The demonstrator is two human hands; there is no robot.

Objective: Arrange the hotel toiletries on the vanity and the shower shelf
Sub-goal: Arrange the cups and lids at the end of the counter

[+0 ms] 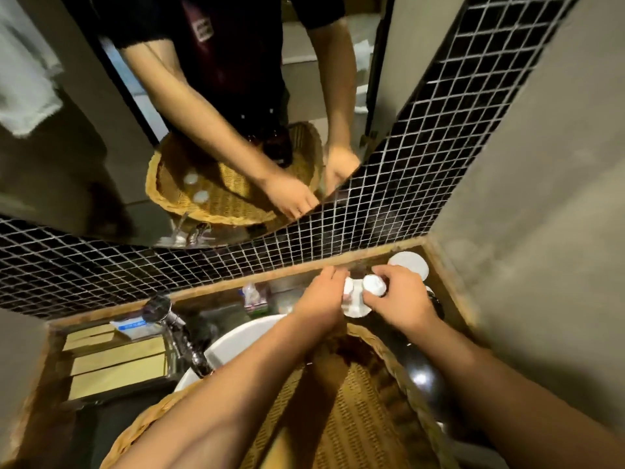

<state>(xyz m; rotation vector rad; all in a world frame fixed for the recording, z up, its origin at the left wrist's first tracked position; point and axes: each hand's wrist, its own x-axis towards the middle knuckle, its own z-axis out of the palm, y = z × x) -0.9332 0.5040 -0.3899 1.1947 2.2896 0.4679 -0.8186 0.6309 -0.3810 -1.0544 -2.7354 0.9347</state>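
Observation:
My right hand [399,299] grips a small white-capped toiletry bottle [374,284] above the back right corner of the dark vanity [422,377]. My left hand [321,301] holds a second white-capped bottle [348,286] right beside it; the two bottles almost touch. Under them lies a round white dish [355,310]. A larger white round lid or dish [408,264] sits in the corner behind. A wicker basket [365,418] rests under my forearms, over the sink edge.
A white basin [236,340] and chrome faucet [179,333] are left of my hands. A small packet [252,296] and a blue-white box [130,324] lie along the back ledge. The mirror [84,184] above the black mosaic tiles reflects the basket and my arms. A grey wall closes the right side.

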